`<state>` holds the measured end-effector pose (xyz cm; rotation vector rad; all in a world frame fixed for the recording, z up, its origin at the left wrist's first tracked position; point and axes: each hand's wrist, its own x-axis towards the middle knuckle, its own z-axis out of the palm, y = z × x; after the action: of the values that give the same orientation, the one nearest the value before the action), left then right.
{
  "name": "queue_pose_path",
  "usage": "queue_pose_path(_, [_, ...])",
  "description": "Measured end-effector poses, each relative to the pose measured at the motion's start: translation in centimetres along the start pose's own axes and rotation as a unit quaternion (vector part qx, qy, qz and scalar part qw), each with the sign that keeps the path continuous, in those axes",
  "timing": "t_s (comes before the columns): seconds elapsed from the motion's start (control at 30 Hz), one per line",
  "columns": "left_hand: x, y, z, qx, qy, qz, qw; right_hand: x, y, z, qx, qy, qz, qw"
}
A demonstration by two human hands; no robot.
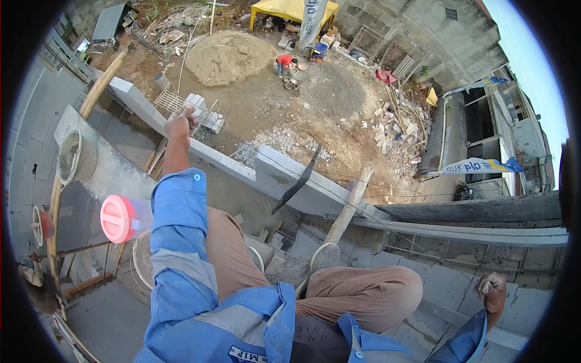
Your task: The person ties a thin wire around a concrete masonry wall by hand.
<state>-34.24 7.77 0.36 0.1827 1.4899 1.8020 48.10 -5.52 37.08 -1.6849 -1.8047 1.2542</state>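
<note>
My left hand [181, 121] is stretched forward past the blue sleeve, its fingers curled together; whatever they hold, if anything, is too small to make out. Beyond it, far below, stand white blocks [206, 114] by a metal rack. Bent close on the right side, my right hand [491, 285] has its fingers folded in, and its contents are hidden. A clear jug with a pink lid [118, 218] stands beside my left sleeve. Farther left, a mortar-stained bucket [77, 157] rests on a grey board [112, 172].
Light block walls [290, 181] and a wooden pole [351, 206] lie ahead of my knees. Bamboo poles [103, 85] run along the left. Far below are a sand pile [230, 57], a person in red [284, 62] and a yellow tent [275, 7]. Another person's hand shows at far left.
</note>
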Motion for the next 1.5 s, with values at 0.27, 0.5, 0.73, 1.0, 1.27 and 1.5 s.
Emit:
queue_pose_path(0.27, [-2.9,2.3,2.4,-0.038,-0.140,-0.080,0.986,0.3,-1.9,-0.9,-0.097,0.453,-0.057,0.884])
queue_pose_path(0.5, [2.2,2.0,-1.9,-0.135,-0.096,-0.044,0.985,-0.3,-6.3,1.9,-0.303,0.107,0.177,0.930])
queue_pose_path(0.73, [1.9,1.0,-2.9,0.032,-0.073,-0.085,0.993,-3.1,-3.6,-1.3,0.115,0.140,-0.180,0.967])
queue_pose_path(1.0, [-0.3,2.9,-1.3,-0.130,-0.171,-0.094,0.972,1.5,-5.1,0.9,-0.131,0.521,-0.084,0.839])
queue_pose_path(1.27, [0.8,2.8,-2.9,-0.188,-0.022,-0.018,0.982,-1.6,-5.9,0.7,-0.154,0.070,0.115,0.979])
queue_pose_path(1.5, [1.1,1.9,-2.5,-0.143,0.015,-0.046,0.989,-2.6,-1.6,-1.4,0.098,0.241,-0.212,0.942])
